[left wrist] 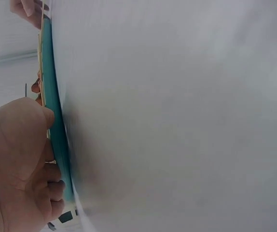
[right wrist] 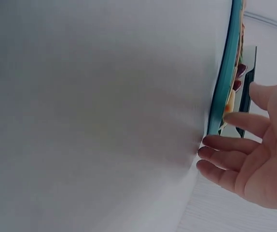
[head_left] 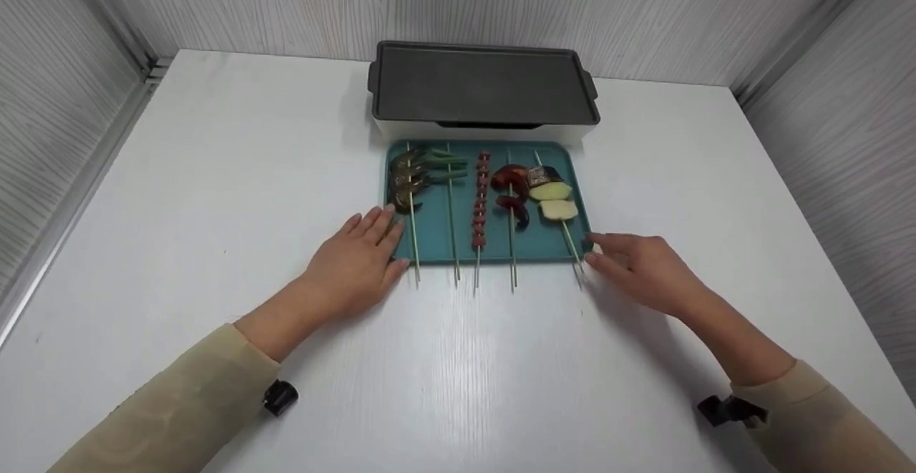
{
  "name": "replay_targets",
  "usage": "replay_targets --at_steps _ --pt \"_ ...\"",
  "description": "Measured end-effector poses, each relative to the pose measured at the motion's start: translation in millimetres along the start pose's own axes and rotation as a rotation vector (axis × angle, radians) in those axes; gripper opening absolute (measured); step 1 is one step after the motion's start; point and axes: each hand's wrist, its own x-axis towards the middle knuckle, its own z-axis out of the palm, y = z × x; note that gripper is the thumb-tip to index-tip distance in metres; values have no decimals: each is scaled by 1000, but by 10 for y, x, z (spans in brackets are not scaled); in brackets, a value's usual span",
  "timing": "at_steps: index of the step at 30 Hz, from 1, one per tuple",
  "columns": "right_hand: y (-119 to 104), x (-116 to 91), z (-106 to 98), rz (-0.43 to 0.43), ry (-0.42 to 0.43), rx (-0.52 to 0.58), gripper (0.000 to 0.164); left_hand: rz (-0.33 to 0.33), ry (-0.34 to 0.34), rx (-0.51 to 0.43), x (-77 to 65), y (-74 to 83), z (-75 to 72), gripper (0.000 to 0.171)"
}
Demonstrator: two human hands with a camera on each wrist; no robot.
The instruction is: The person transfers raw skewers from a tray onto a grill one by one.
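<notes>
The tray (head_left: 433, 237) lies just in front of the grill (head_left: 486, 86), the left hand (head_left: 354, 265) extended along its left edge, the right hand (head_left: 655, 272) loosely spread at its near right corner. Uneven pushing could skew it; a thumb catching the overhanging skewers (head_left: 479, 222) could roll them.

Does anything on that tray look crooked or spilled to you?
I see no spill. One small oddity: the rightmost skewer slants across the tray toward its near right corner, noticeably more tilted than the rest, so the row looks slightly uneven.
</notes>
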Motion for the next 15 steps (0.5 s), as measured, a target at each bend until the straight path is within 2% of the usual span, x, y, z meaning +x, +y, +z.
replay_targets --at_steps 3,5,11,15 --pt "-48 -9 2 49 81 47 51 7 8 -14 -5 8 3 68" --pt "-80 -4 -5 89 94 86 51 11 14 -22 -10 11 3 67" --pt "-143 54 14 218 -20 261 57 10 23 -33 -10 3 17 67" --pt "-157 92 63 254 -64 348 58 7 20 -38 -10 5 16 68"
